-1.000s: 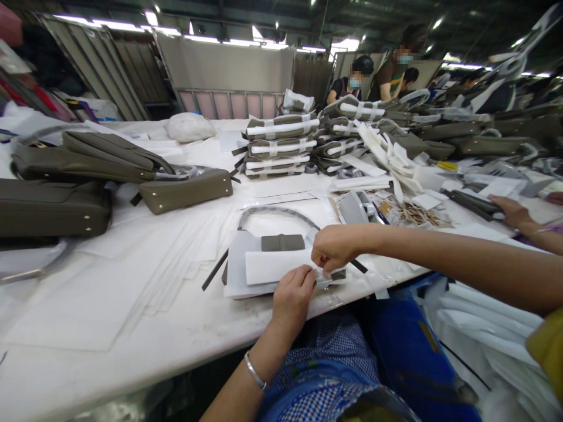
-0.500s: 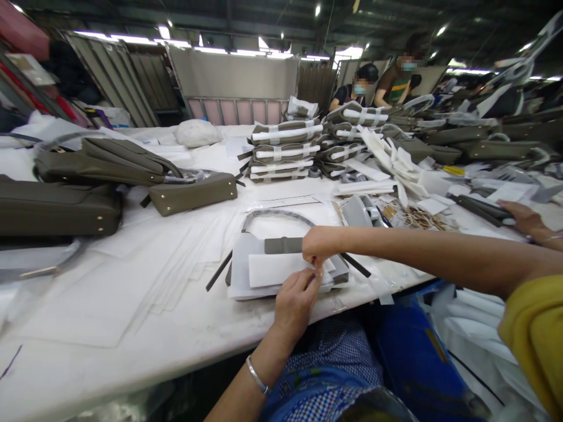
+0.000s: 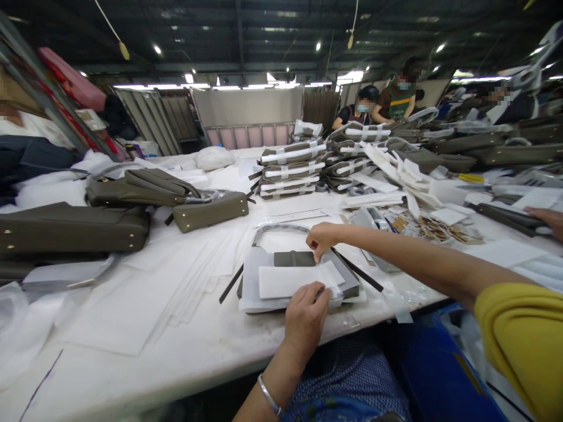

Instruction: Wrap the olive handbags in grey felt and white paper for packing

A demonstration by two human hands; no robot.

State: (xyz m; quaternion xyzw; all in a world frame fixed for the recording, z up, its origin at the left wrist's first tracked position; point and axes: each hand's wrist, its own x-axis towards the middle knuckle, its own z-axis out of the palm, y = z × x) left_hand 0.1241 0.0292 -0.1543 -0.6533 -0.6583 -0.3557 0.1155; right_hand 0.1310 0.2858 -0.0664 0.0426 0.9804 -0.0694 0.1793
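An olive handbag (image 3: 354, 287) lies flat at the table's front edge, partly covered by thin white paper (image 3: 251, 293). Its plastic-wrapped handle (image 3: 281, 227) arches away from me, and dark straps (image 3: 231, 284) stick out at both sides. Across it are an olive banded piece (image 3: 288, 259) and a white foam strip (image 3: 281, 282). My right hand (image 3: 323, 237) is closed, its thumb at the right end of the banded piece; its grip is hidden. Curled over the foam strip's lower edge, my left hand (image 3: 307, 313) has its fingertips pressed together around something small and unclear.
Wrapped bags (image 3: 292, 170) are stacked behind. More olive bags (image 3: 211, 211) lie left, beside spread white sheets (image 3: 118, 310). Tags (image 3: 440, 228) and a grey dispenser (image 3: 373, 220) sit to the right. Another person's hand (image 3: 548, 220) is at the right edge. A blue bin (image 3: 433, 357) stands below.
My hands were together over the foam strip's right end. They have parted: the right has moved up to the banded piece, the left lower. The view has also shifted.
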